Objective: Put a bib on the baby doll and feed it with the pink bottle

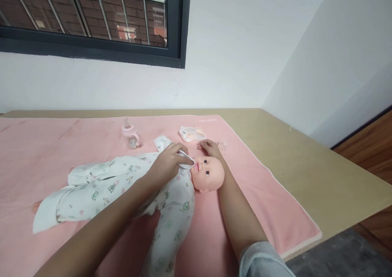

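Observation:
A baby doll (209, 174) lies on its back, head to the right, in white pyjamas (122, 183) with small green and pink prints. My left hand (168, 160) is over the doll's chest, pinching a white cloth (185, 164) at its chin and mouth. Whether this cloth is the collar or a separate piece, I cannot tell. My right hand (210, 147) rests beyond the doll's head, fingers stretched to the left and holding nothing visible; its forearm runs along the top of the head. Just past those fingers lies a white, partly clear packet (191, 134).
A baby bottle (131, 136) with a pink collar and handle stands behind the doll. A small clear item (222, 146) sits right of my right hand. A pink blanket (260, 195) covers much of the tan surface (294, 162), below a barred window (92, 15).

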A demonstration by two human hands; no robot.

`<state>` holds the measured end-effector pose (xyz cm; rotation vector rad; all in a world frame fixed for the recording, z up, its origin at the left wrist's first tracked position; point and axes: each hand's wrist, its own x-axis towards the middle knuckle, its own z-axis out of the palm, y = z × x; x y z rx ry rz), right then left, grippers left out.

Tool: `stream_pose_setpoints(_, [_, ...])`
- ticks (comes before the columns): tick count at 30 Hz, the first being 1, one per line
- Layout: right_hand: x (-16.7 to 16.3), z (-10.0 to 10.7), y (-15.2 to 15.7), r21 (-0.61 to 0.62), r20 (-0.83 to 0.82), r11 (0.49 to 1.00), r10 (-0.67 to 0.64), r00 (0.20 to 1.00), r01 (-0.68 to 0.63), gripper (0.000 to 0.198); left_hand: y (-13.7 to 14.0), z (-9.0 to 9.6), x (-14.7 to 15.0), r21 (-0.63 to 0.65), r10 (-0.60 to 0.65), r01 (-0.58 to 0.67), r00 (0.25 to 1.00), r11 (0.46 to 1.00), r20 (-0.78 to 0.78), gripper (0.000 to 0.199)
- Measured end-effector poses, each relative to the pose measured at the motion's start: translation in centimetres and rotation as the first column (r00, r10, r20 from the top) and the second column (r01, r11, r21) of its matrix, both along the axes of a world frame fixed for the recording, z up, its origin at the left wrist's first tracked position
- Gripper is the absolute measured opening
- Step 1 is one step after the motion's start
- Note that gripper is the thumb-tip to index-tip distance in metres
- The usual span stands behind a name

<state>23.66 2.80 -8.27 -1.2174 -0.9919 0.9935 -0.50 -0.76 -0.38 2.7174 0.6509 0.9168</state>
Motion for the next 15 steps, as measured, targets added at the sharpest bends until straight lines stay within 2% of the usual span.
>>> stream_pose_setpoints(4, [-0.1,0.25,-0.18,-0.007,0.018,1.0,-0.003,1.0,0.003,0.026,0.27,-0.67,0.12,0.11,0.01,-0.007,1.0,0.994,-0.019,0.063])
stream_pose_setpoints(7, [-0.14,0.31,-0.15,-0.019,0.001,1.0,-0.007,1.0,0.007,0.026,0.31,-0.82,0.12,0.142,0.014,-0.008,0.999,0.99,-0.038,0.062])
stream_pose_setpoints(15, [-0.03,0.22,-0.1,-0.023,0.033,1.0,-0.001,0.999,0.002,0.025,0.09,-0.27,0.12,0.056,0.041,-0.036,0.994,0.998,-0.098,0.062])
